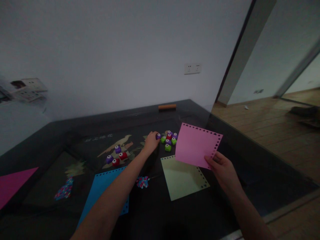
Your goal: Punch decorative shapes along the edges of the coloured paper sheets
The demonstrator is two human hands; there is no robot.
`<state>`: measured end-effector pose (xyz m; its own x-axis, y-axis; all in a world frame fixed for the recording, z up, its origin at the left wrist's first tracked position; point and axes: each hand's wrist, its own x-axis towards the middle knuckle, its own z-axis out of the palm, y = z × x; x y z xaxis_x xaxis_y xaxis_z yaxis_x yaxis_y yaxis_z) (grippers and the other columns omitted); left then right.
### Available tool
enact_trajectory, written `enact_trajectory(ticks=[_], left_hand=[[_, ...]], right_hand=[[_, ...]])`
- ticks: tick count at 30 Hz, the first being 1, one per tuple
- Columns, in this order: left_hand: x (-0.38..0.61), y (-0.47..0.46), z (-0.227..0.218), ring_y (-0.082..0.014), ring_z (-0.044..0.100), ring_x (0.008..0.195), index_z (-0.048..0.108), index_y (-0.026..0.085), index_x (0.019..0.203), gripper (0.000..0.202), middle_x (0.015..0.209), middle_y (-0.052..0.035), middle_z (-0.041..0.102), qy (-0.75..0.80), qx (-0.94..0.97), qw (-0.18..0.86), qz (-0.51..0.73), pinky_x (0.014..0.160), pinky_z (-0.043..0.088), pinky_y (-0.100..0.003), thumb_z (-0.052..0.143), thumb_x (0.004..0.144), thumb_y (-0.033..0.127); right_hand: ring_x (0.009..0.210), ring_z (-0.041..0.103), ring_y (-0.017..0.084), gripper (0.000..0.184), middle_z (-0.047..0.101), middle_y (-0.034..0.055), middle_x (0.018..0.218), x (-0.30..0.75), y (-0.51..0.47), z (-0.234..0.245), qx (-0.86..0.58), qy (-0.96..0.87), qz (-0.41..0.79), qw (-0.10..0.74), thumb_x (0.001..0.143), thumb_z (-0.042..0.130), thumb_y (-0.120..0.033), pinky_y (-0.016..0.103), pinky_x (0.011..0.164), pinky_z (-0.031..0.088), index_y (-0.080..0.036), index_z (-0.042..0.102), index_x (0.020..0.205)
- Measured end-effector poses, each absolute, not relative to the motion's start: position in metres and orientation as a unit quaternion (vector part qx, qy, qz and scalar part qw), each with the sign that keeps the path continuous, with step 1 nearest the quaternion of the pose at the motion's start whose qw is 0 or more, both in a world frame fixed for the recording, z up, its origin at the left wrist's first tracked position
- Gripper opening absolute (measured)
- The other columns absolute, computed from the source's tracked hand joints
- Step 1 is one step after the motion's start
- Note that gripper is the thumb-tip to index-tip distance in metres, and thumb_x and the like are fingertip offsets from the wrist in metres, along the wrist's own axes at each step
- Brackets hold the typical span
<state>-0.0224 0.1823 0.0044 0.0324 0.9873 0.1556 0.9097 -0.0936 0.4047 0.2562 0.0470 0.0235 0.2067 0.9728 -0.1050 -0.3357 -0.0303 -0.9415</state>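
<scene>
My right hand (221, 166) pinches the lower right corner of a pink paper sheet (196, 145) and holds it up above the table; its edges are punched with small shapes. My left hand (151, 141) reaches forward with fingers curled on a purple paper punch (158, 136) at the left of a cluster of small punches (169, 140) in purple, green and red. A pale yellow sheet (182, 178) with a punched edge lies flat under the pink one.
A second group of purple and red punches (117, 156) sits further left. A blue sheet (105, 190), a magenta sheet (13, 183) and two piles of paper confetti (142, 181) lie on the dark table (250, 173). An orange cylinder (167, 107) rests near the wall.
</scene>
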Motion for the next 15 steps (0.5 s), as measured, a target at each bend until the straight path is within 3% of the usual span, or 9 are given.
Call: enact_trajectory(ticks=[15], left_hand=[[-0.002, 0.170, 0.002, -0.0238, 0.059, 0.104, 0.055, 0.018, 0.120, 0.034, 0.124, -0.0096, 0.056, 0.673, 0.697, 0.093, 0.231, 0.087, 0.051, -0.046, 0.057, 0.090, 0.033]], right_hand=[[0.073, 0.068, 0.020, 0.041, 0.075, 0.0046, 0.087, 0.255, 0.048, 0.024, -0.479, -0.338, 0.533, 0.610, 0.056, 0.085, -0.029, 0.033, 0.071, 0.055, -0.020, 0.071, 0.093]])
